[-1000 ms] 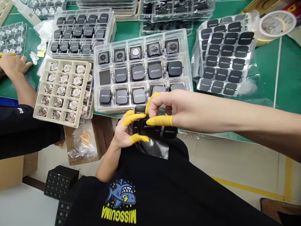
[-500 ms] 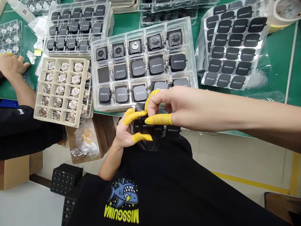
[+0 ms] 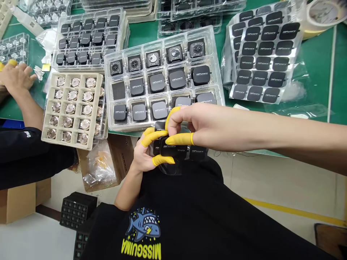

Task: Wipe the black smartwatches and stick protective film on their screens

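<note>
My left hand (image 3: 143, 153), with yellow finger cots, is closed around a black rounded-square smartwatch piece (image 3: 170, 151) marked HiFuture. A sheet of black HiFuture stickers (image 3: 197, 152) hangs just behind it, partly hidden. From the right, my right hand (image 3: 196, 124) pinches the upper edge of the piece between cot-covered thumb and forefinger. Whether it grips the piece or only a film on it, I cannot tell. Just beyond my hands lies a clear plastic tray (image 3: 105, 94) of black watch heads, most with HiFuture covers on their faces.
Left of the tray stands a beige tray (image 3: 93, 141) of rose-gold watches. More sticker sheets (image 3: 260, 95) and a tape roll (image 3: 322, 21) lie at the right. Another person's hand (image 3: 20, 77) rests at the far left. Below the table edge is a carton (image 3: 123, 153) holding plastic bags.
The view has shifted slightly. Both my hands keep nearly the same grip on the black piece. At the left, the other person's hand has moved a little.
</note>
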A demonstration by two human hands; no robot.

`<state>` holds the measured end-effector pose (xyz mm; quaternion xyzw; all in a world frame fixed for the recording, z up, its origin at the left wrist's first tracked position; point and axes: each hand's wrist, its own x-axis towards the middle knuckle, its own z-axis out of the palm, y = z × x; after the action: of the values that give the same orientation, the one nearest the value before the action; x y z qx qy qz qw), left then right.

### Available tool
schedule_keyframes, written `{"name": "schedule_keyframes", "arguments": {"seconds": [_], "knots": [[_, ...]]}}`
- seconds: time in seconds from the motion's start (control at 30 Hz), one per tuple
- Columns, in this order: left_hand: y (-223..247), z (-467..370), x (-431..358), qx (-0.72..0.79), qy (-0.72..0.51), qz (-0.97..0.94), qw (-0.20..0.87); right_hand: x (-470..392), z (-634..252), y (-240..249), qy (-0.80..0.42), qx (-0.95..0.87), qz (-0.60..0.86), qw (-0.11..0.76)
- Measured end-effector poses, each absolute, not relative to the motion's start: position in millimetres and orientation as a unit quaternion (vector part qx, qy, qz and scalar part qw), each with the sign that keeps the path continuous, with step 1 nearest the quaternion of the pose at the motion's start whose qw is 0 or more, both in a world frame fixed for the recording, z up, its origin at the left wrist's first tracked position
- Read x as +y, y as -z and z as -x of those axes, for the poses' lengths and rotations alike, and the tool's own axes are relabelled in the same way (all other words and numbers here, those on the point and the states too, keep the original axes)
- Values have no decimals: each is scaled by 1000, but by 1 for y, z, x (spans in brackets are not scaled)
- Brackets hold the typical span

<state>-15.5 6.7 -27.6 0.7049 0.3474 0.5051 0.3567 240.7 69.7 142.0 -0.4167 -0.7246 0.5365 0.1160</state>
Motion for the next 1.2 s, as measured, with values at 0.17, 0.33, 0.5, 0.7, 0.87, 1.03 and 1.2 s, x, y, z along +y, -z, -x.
{"name": "schedule_keyframes", "arguments": {"seconds": [0.17, 0.33, 0.5, 0.7, 0.87, 1.03, 1.2], "knots": [[32, 17, 5, 352, -496, -700, 375, 70, -238, -144, -542, -715, 431, 100], [33, 18, 5, 352, -489, -703, 377, 71, -240, -142, -527, -735, 411, 112], [32, 16, 7, 338, -508, -700, 371, 72, -238, -144, -529, -726, 430, 91], [23, 12, 13, 288, -551, -686, 377, 75, -228, -160, -540, -700, 467, 14], [22, 11, 13, 289, -554, -678, 388, 75, -220, -169, -536, -682, 497, -29], [23, 12, 11, 299, -553, -678, 382, 75, -216, -172, -536, -668, 515, -33], [26, 13, 11, 304, -553, -680, 374, 75, -216, -173, -533, -667, 518, -36]]}}
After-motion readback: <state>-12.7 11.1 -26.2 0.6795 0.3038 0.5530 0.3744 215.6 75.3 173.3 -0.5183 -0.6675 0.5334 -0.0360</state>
